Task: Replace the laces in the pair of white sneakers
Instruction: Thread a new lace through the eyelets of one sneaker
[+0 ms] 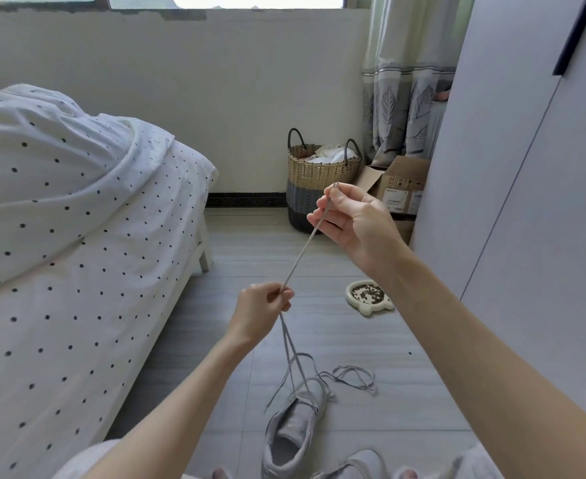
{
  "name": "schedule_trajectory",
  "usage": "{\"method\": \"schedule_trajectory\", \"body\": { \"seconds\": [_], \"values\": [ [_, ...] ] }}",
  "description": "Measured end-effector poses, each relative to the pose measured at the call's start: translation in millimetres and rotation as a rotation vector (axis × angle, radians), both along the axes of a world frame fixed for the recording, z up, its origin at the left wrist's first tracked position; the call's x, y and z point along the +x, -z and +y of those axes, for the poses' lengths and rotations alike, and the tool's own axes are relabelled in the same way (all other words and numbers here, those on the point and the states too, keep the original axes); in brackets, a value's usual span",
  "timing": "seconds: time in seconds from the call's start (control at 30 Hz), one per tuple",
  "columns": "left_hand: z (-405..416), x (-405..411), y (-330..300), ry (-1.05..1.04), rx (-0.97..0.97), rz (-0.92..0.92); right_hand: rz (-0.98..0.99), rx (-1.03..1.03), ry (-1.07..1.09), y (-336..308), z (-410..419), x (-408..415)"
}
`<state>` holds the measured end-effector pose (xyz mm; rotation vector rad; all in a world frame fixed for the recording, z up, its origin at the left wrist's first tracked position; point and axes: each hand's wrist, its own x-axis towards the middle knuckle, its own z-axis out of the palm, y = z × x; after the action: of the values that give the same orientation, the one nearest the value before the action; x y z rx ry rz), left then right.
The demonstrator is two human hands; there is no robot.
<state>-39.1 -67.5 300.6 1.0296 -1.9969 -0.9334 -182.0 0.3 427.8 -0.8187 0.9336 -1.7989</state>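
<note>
A white sneaker (293, 432) stands on the floor at the bottom centre, toe pointing away. A grey lace (300, 252) runs up from its eyelets. My left hand (262, 314) pinches the lace above the shoe. My right hand (352, 221) is raised higher and pinches the lace's tip, so the stretch between my hands is taut. A second lace (352, 376) lies loose on the floor beside the sneaker's toe. The other sneaker (357, 464) shows partly at the bottom edge.
A bed with a dotted white sheet (63, 257) fills the left. A woven basket (321, 181) and a cardboard box (400, 188) stand at the far wall. A pet food bowl (367, 297) sits on the floor. A grey wardrobe (526, 167) lines the right.
</note>
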Motion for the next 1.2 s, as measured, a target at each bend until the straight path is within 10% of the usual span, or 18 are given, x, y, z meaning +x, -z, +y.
{"method": "schedule_trajectory", "body": {
  "seconds": [0.4, 0.7, 1.2],
  "values": [
    [24.9, 22.4, 76.1, 0.174, 0.184, -0.304, -0.243, 0.022, -0.002, 32.5, 35.6, -19.2],
    [48.9, 32.3, 101.5, 0.095, 0.116, -0.303, 0.471, 0.862, 0.047, 188.6, 49.4, -16.5],
    [71.3, 47.5, 218.8, 0.606, 1.015, -0.757, 0.740, 1.094, -0.256, 351.8, 30.8, 19.7]
  ]
}}
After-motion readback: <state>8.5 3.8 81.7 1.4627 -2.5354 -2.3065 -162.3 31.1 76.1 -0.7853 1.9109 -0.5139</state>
